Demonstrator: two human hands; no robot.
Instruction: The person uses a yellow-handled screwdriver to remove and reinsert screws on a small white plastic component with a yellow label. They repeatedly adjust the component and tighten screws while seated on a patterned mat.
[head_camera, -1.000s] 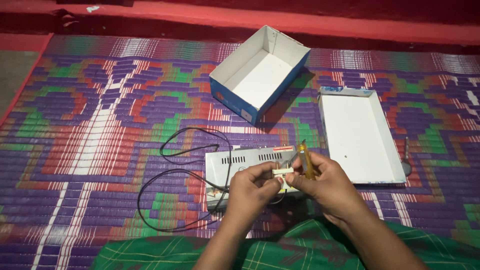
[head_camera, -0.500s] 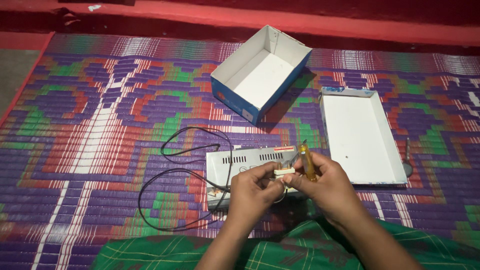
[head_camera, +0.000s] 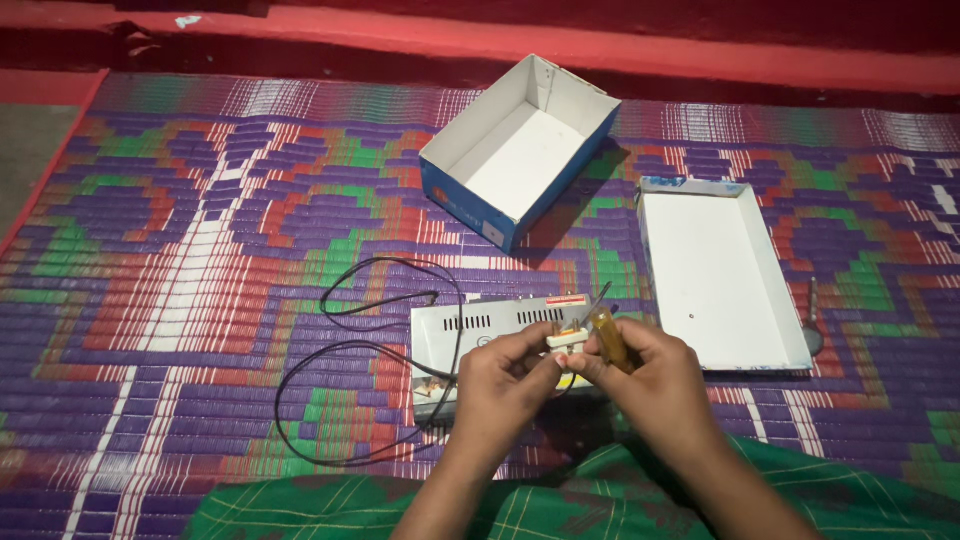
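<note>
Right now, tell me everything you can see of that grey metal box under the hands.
The grey metal box is a flat, rectangular unit with a light, sheet-metal look. Rows of vent slots run along its far top edge, with a small red label near the right end. It lies flat on the woven mat. A black cable loops off its left side. The left hand and right hand hover over its near right part, hiding it.

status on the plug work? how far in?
Done: the blue box lies open and bare, its lid beside it, and the grey unit is out on the mat with its black cord uncoiled. In hand: the left hand pinches a small white plug; the right hand holds an amber-handled screwdriver at it. Left: plug not visibly opened or finished.
</note>
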